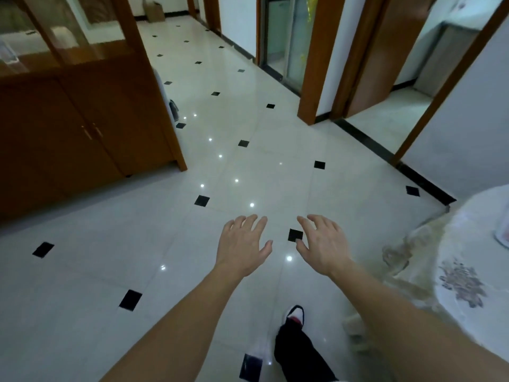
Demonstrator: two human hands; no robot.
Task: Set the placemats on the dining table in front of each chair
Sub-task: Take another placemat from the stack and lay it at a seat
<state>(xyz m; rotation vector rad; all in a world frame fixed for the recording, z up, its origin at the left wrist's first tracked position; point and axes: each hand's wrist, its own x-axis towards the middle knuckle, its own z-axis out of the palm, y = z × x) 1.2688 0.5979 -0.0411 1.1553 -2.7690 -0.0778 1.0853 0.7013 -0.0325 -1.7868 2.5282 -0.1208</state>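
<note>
Two hands were held out empty, fingers spread: left hand [242,244], right hand [322,244], above floor [110,271]. No placemats seen; cloth-covered counter [473,244] off to right. Placemats judged light, floppy; opposite edges best gripped.

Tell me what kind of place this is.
Probably a home, near the dining area: a glass-fronted wooden cabinet, a floral-clothed table, and wood-framed doorways off a glossy tiled floor.
</note>
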